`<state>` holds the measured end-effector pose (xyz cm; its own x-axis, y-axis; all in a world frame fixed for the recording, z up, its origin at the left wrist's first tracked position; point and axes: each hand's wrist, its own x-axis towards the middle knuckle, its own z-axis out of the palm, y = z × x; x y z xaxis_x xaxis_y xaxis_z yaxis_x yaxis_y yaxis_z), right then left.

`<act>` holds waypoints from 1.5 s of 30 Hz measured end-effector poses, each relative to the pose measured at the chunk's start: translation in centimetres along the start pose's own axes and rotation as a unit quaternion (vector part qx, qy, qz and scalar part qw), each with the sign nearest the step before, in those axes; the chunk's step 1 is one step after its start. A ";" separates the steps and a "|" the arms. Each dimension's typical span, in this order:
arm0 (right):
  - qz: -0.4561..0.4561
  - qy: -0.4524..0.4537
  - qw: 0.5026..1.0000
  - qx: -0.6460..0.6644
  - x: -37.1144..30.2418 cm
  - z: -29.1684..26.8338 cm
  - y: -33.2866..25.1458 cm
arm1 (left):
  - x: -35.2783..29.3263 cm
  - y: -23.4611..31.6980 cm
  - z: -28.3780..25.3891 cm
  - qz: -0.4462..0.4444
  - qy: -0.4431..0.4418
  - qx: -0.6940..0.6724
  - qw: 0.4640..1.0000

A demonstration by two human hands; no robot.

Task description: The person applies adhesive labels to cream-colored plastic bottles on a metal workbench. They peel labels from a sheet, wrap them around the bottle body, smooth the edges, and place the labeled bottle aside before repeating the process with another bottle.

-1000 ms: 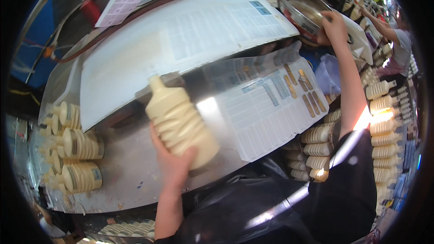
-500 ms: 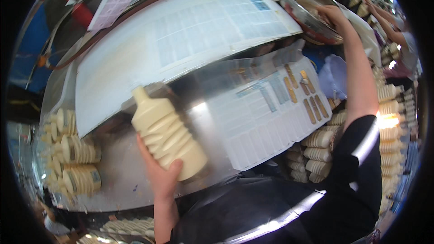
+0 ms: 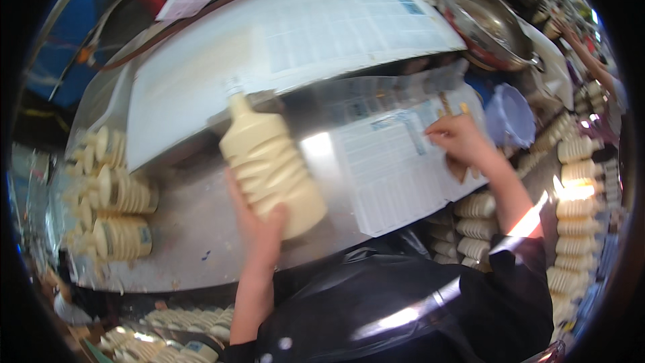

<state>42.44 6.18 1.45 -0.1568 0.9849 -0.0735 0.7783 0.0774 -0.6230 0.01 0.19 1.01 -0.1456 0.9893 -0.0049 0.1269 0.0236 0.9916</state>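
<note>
the left hand (image 3: 261,225) was clamped around the cream bottle (image 3: 275,165), neck pointing ahead of it; a slack grip risked slippage. whether the right hand (image 3: 463,141), above the printed sheet (image 3: 393,188), pinched anything, i could not tell; a brushing wrist risked shifting that sheet.

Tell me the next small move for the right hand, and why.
Probably bring the right hand to the narrow blue strip on the thin white sheet: it is right beside that strip, while the left hand grips the cream ribbed plastic bottle. Whether the right hand already holds something is too blurred to tell.
</note>
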 end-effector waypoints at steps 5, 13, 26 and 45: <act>0.008 0.057 0.978 -0.200 -4.9 6.4 -1.8 | -1.1 -1.2 -0.4 0.033 0.019 0.020 0.999; 0.026 0.014 0.982 -0.185 -9.5 8.0 -4.2 | -1.1 -0.8 -0.1 0.052 0.009 0.027 0.998; -0.035 -0.011 0.967 -0.251 -13.6 9.7 -6.3 | -2.8 1.1 0.4 0.281 0.100 0.286 0.911; 0.099 -0.093 0.865 0.482 -6.6 6.9 -15.7 | -2.2 5.0 7.6 0.400 -0.016 0.345 0.849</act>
<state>27.05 -2.61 6.39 -0.2427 0.9156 -0.3207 -0.0547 -0.3430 -0.9377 8.43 -0.77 4.98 0.2836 0.7318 0.6197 0.7188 -0.5900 0.3677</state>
